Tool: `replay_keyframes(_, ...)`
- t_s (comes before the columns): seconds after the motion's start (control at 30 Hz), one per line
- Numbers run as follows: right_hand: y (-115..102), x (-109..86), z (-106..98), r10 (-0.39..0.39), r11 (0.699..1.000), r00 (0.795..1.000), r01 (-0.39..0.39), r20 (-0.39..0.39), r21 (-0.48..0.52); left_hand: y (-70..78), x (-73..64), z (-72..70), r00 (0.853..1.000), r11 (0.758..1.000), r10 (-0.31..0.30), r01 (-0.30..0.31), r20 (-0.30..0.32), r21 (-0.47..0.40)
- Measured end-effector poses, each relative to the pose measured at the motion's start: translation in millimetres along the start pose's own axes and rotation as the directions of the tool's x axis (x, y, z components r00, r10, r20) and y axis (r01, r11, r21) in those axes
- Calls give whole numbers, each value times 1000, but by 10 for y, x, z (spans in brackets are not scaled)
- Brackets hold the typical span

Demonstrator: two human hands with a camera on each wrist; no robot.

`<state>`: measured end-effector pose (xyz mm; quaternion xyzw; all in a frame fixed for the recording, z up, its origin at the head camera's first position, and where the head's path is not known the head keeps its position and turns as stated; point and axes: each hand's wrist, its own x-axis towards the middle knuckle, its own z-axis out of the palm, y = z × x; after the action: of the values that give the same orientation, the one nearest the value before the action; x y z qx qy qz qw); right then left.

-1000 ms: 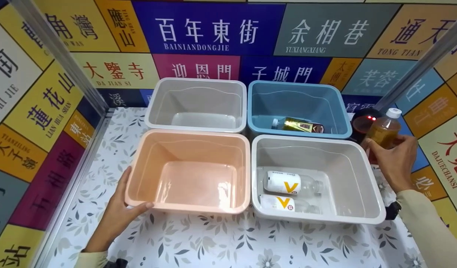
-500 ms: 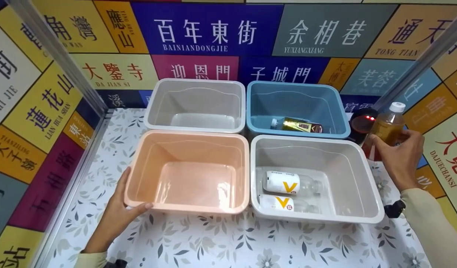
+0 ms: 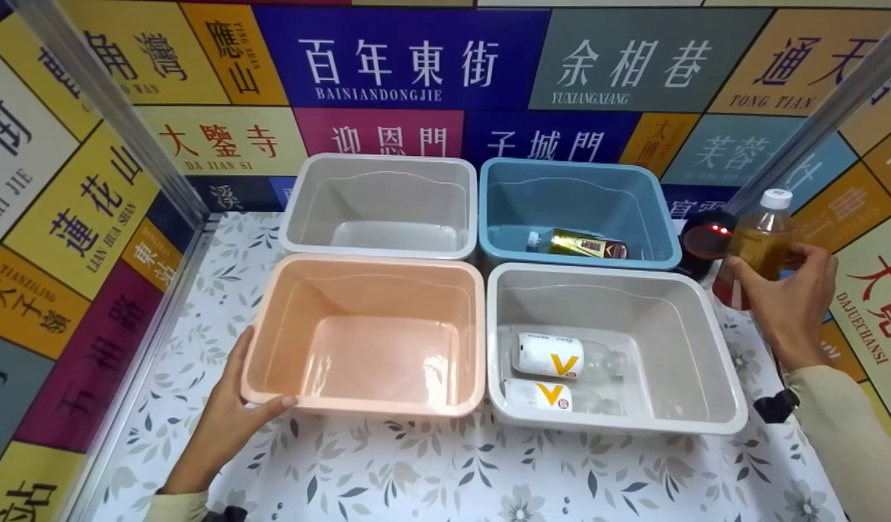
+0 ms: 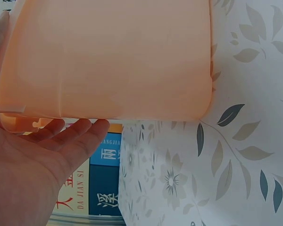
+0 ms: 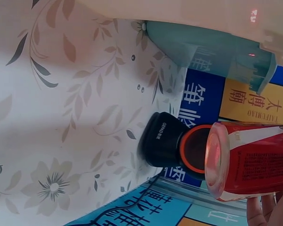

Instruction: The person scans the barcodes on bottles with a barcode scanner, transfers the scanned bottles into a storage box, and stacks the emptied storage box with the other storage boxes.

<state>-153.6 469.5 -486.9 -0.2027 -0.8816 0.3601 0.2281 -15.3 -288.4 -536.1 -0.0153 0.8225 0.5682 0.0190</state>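
Note:
My right hand (image 3: 792, 301) grips a plastic bottle (image 3: 762, 239) of amber drink with a white cap. The bottle stands upright at the right side, beyond the front right bin. In the right wrist view its red label and clear base (image 5: 218, 160) show, with the fingertips (image 5: 257, 212) along its side. My left hand (image 3: 224, 409) holds the near left corner of the peach bin (image 3: 365, 407), thumb over the rim. In the left wrist view the other fingers (image 4: 87, 136) lie against the bin's outer side, partly hidden by it.
A black device (image 5: 162, 139) with an orange-ringed window stands behind the held bottle. The front right pale bin (image 3: 720, 362) contains two white-labelled bottles (image 3: 550, 355). The blue bin (image 3: 583, 170) holds a gold-labelled bottle (image 3: 586, 244). A grey bin (image 3: 387, 163) stands back left; patterned panels enclose the table.
My right hand has carried the bottle a little to the right and up, away from the front right bin. My left hand has stayed on the peach bin's corner.

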Motion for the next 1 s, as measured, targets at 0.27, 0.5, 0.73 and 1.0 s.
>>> replay_keyframes(0.27, -89, -9, -4, -44, 998, 999, 43, -16, -49, -11, -3, -3, 1000, 1000, 6, -6, 0, -9)
replay_keyframes(0.5, -122, 3, 5, -103, 993, 994, 102, -27, -56, -5, -10, 1, 1000, 1000, -4, 4, 4, -6)
replay_keyframes(0.73, -170, 9, 6, -147, 988, 988, 146, -39, -42, -5, -5, -1, 1000, 1000, 5, -5, 1, -3)
replay_keyframes(1.0, -250, -1, -5, -135, 990, 990, 134, -36, -35, 1, -4, -2, 1000, 1000, 10, -10, -2, 2)
